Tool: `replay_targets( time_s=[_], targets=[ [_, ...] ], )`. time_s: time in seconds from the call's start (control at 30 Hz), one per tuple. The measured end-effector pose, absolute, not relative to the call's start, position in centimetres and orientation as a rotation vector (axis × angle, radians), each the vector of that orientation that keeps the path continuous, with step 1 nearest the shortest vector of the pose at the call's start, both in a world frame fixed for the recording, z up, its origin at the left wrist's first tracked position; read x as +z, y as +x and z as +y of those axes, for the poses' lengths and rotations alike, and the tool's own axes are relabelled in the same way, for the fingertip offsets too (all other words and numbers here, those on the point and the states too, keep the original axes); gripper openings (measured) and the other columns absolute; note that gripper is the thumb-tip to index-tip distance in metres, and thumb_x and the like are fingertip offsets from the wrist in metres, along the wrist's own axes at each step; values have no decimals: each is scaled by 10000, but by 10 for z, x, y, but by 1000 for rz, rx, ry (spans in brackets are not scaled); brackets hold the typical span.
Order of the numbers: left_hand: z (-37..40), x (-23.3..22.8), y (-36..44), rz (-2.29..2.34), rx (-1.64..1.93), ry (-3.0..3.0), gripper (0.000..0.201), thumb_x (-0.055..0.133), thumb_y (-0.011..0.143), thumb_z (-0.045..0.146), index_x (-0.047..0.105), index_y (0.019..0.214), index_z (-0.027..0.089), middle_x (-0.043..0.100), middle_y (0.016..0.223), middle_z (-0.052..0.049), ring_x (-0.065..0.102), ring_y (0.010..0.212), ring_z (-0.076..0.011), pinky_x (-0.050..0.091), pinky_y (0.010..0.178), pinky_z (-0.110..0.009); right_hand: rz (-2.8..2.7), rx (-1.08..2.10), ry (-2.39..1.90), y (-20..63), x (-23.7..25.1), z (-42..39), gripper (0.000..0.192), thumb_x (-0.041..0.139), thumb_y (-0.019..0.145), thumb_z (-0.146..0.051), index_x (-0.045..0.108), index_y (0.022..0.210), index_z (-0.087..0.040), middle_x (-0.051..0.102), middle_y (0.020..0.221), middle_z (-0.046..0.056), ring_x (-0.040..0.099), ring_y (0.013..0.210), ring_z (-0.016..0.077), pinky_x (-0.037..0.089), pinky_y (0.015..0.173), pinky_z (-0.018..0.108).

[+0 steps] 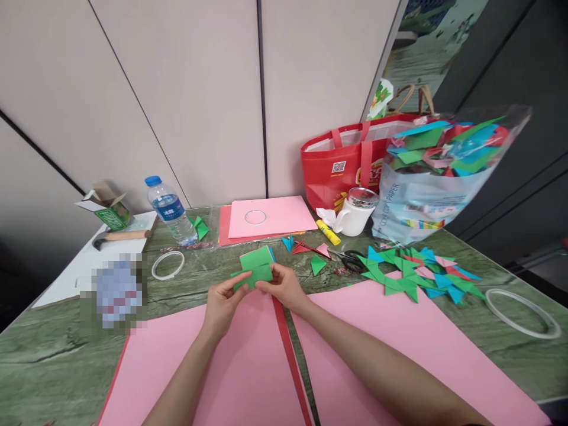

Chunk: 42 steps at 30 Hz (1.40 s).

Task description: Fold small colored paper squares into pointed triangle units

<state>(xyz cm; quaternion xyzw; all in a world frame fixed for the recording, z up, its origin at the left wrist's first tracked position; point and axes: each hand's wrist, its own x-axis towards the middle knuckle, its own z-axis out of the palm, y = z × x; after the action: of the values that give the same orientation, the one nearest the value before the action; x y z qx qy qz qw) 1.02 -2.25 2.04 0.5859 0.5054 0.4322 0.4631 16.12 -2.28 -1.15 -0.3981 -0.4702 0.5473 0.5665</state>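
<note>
Plastic bag (426, 195) holds folded papers; both hands pinch green paper (255, 267).

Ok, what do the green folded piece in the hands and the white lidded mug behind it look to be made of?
The green folded piece, pinched by the left hand and right hand, looks like matte coloured paper: sharp creases, flat thin layers. The white lidded mug seems glazed ceramic, smooth and opaque; its lid looks like clear glass or plastic.
</note>
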Motion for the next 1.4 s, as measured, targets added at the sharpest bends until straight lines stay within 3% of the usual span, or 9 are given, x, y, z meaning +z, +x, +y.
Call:
replay_targets(
  time_s=[0.33, 0.6, 0.87, 1.0, 1.17, 1.27, 1.33, 1.4],
  targets=[
    [-24, 24, 10, 1256, 1063, 1442, 324, 650, 625, 327, 691, 908, 174, 195, 446, 80, 150, 458, -75, 213, 412, -209, -1064, 1346, -888, 163, -8, -24, 239, 720, 564, -260, 556, 703, -157, 595, 609, -32, 537, 525, 104, 440, 519, 227],
    [-26, 31, 10, 1225, 1088, 1375, 288, 679, 598, 275, 705, 870, 183, 373, 427, 65, 270, 428, -71, 331, 444, -212, -977, 1401, -853, 163, -9, -23, 257, 755, 506, -258, 570, 653, -155, 608, 555, -35, 540, 493, 98, 433, 500, 214],
    [-22, 21, 9, 1084, 1082, 1169, 315, 694, 597, 236, 686, 906, 176, 527, 471, 52, 465, 478, -90, 456, 585, -256, -893, 1440, -865, 164, -6, -22, 310, 777, 446, -281, 504, 523, -156, 622, 474, -25, 573, 433, 119, 462, 451, 226],
    [-18, 17, 7, 1013, 1090, 1052, 335, 709, 583, 209, 679, 915, 179, 671, 670, -7, 593, 659, -152, 475, 702, -298, -801, 1476, -885, 163, -9, -21, 329, 778, 440, -296, 534, 611, -159, 634, 508, -27, 625, 482, 157, 493, 478, 247],
    [-15, 19, 7, 962, 1145, 932, 361, 734, 540, 203, 683, 896, 169, 701, 772, -39, 626, 740, -183, 477, 784, -345, -791, 1520, -839, 162, -15, -16, 391, 719, 554, -374, 567, 831, -143, 659, 610, 12, 658, 568, 196, 526, 559, 306],
    [-13, 19, 5, 1010, 1192, 945, 372, 739, 527, 213, 684, 892, 167, 700, 752, -31, 636, 703, -178, 483, 778, -346, -911, 1408, -884, 163, -1, -19, 409, 630, 661, -409, 555, 972, -156, 664, 725, 43, 655, 674, 202, 529, 625, 345],
    [-12, 18, 4, 1074, 1219, 988, 394, 737, 521, 236, 680, 903, 158, 692, 711, -25, 640, 661, -182, 497, 741, -351, -988, 1097, -961, 165, 17, -30, 299, 580, 714, -399, 579, 918, -180, 640, 901, 71, 622, 802, 201, 521, 667, 330],
    [-12, 18, 3, 1127, 1215, 1047, 420, 733, 518, 263, 675, 917, 144, 678, 668, -23, 638, 637, -192, 510, 696, -356, -1039, 820, -986, 170, 36, -48, 233, 509, 786, -368, 567, 940, -203, 624, 887, 58, 597, 807, 186, 506, 671, 320]
  ],
)
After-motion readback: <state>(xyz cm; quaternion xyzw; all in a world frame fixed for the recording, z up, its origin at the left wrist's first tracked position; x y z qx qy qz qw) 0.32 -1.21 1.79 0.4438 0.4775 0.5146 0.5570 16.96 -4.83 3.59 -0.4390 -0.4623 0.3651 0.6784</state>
